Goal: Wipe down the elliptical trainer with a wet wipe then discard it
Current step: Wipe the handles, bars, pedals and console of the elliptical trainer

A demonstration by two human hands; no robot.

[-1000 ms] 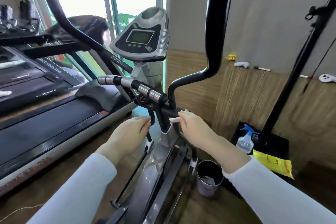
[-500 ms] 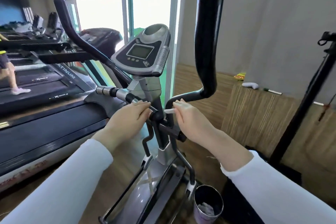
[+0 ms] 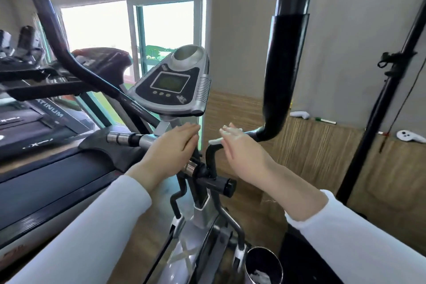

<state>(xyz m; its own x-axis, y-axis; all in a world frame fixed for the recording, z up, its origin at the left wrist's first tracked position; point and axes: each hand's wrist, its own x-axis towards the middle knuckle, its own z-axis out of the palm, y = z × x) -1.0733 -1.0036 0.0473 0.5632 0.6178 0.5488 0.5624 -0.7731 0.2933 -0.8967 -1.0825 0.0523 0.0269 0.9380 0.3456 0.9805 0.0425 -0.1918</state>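
The elliptical trainer's grey console [image 3: 175, 85] with its small screen stands in the centre, just above my hands. My right hand [image 3: 244, 152] pinches a small folded white wet wipe [image 3: 215, 141], held over the top of a curved black bar [image 3: 211, 157] below the console. My left hand [image 3: 170, 152] hovers with straight fingers in front of the silver fixed handlebar [image 3: 129, 139] and the column, holding nothing. The tall black moving handle [image 3: 283, 71] rises on the right. A small round bin [image 3: 265, 265] with a white wipe inside stands on the floor at the bottom.
A treadmill [image 3: 46, 168] runs along the left, close to the trainer. On the right a black pole [image 3: 378, 108] leans up from the floor. White controllers [image 3: 410, 136] and a marker [image 3: 325, 120] lie on the wooden ledge along the grey wall.
Both hands have risen from the low crossbar to just under the console, the right one still pinching the wipe. The view has tilted upward.
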